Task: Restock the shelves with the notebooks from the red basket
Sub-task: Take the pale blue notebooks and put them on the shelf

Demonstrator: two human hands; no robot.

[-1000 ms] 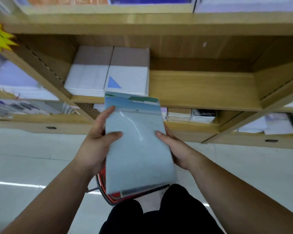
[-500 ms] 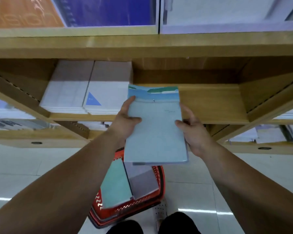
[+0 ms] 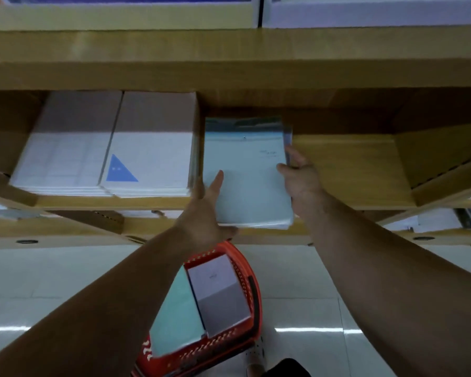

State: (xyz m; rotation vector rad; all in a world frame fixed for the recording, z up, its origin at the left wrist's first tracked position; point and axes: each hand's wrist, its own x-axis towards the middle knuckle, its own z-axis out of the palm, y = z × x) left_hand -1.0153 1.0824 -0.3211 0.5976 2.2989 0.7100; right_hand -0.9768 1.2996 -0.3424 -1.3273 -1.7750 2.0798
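Observation:
A pale blue notebook stack [image 3: 249, 183] in clear wrap lies partly on the wooden shelf [image 3: 346, 172], its near end hanging past the shelf's front edge. My left hand [image 3: 206, 210] grips its left and bottom edge, thumb on the cover. My right hand [image 3: 301, 176] holds its right edge. Below, on the floor, the red basket [image 3: 245, 270] holds a teal notebook [image 3: 178, 319] and a grey-white notebook [image 3: 219, 295].
Two stacks of white notebooks [image 3: 106, 156] fill the shelf's left part, touching the blue stack's left side. Bare shelf board lies to the right up to a slanted divider [image 3: 446, 183]. An upper shelf board [image 3: 229, 58] overhangs. The white tiled floor [image 3: 365, 268] lies below.
Both hands have lifted the blue notebook stack from above the basket up and forward onto the shelf, beside the white stacks. The basket's remaining notebooks have come into view.

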